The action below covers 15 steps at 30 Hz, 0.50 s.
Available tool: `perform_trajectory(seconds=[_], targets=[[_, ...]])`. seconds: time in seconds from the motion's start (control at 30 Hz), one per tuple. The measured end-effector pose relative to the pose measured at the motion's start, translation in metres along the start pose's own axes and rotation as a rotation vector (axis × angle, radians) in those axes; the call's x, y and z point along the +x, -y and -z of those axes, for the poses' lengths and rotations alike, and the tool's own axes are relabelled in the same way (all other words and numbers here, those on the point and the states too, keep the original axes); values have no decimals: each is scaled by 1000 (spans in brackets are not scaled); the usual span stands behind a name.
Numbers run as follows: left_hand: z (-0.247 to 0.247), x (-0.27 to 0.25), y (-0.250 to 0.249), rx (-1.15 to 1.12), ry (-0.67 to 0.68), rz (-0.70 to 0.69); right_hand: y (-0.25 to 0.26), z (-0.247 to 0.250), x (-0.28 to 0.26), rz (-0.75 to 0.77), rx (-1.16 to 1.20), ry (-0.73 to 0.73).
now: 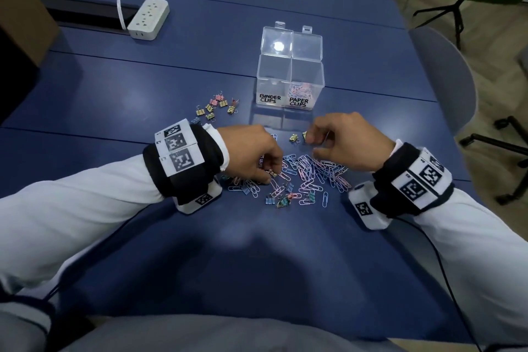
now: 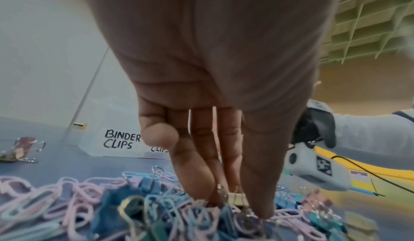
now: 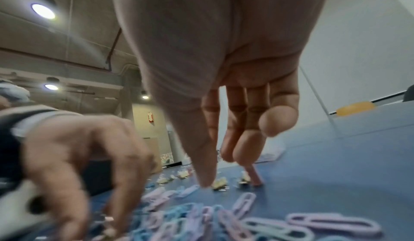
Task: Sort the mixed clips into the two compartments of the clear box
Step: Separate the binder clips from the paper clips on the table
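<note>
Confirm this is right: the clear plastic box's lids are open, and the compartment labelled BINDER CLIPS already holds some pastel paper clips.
Wrong compartment. In the head view the pastel paper clips lie in the PAPER CLIPS side of the clear plastic box; the BINDER CLIPS side looks empty. The lids are open.

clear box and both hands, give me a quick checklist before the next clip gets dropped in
1. Both lids of the clear box open: ok.
2. Labels readable, binder clips on the left half, paper clips on the right: ok.
3. Left hand has pinched a binder clip out of the mixed pile: ok, fingertips are on it.
4. Right hand has a firm hold on a yellow clip: cannot tell.
5. Binder half already has clips in it: not ok, it looks empty.
6. Sorted binder clips lie clear of the box: ok.
</note>
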<state>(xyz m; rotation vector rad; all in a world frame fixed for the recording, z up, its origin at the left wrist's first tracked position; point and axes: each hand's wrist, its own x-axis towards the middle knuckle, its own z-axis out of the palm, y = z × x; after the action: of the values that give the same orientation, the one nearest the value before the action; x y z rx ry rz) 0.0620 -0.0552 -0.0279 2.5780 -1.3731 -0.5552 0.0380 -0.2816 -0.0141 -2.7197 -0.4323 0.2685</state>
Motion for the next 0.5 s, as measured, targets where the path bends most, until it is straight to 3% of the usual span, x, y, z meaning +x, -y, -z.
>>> perform_trajectory(seconds=[0.17, 0.37, 0.5], targets=[[0, 4, -3, -9, -20, -15, 30, -12, -30, 160, 3, 183], [15, 5, -3, -61, -46, -7, 36, -24, -29, 147, -106, 212], [37, 14, 7, -157, -143, 43, 34, -20, -31, 129, -57, 193]])
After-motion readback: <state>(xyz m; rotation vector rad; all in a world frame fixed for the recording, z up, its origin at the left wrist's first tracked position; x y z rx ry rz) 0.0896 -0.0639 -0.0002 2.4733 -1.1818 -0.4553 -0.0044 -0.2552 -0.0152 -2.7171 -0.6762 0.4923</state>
